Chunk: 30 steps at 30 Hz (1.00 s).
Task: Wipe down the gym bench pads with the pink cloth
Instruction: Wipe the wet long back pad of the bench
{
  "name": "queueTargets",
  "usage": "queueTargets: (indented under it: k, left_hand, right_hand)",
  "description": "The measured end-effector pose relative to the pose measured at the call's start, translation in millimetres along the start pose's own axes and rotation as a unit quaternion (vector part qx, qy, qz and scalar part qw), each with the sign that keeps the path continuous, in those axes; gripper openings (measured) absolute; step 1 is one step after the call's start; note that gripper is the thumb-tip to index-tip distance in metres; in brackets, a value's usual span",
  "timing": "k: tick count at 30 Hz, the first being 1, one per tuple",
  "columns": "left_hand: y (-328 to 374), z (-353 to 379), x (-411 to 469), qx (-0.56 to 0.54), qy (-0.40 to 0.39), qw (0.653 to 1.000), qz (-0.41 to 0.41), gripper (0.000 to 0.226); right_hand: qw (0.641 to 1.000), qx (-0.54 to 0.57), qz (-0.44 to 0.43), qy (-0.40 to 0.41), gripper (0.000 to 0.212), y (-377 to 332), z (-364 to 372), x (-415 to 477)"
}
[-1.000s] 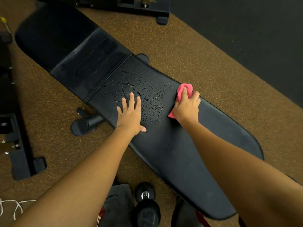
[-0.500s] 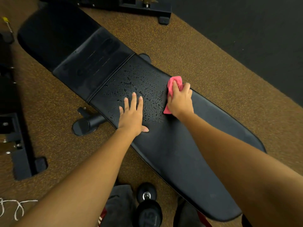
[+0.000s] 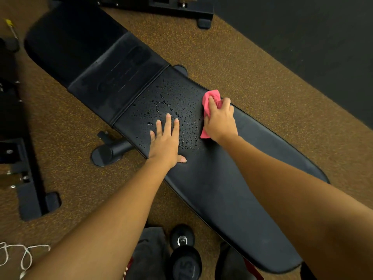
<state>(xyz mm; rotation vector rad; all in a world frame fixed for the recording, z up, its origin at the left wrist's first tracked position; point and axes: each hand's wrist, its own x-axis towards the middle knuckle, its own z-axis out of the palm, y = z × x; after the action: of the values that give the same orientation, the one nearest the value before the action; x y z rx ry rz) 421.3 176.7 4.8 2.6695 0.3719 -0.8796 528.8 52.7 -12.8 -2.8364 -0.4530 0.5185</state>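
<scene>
Pressing on the wet bench pad, the pink cloth is gripped by the right hand; the left hand is laid flat, fingers apart.

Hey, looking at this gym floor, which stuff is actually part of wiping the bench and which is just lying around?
Part of the job:
pink cloth
right hand gripping it
left hand flat on the pad
wet back pad
seat pad

Just lying about:
dumbbell
white cord
black frame
</scene>
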Motion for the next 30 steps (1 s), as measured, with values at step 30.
queueTargets:
  k: [30]
  left_hand:
    - [-2.2, -4.4, -10.2, -0.169, 0.090, 0.981, 0.026, 0.083]
  right_hand:
    - [0.981, 0.188, 0.019, -0.031, 0.054, -16.4, 0.7, -43.6]
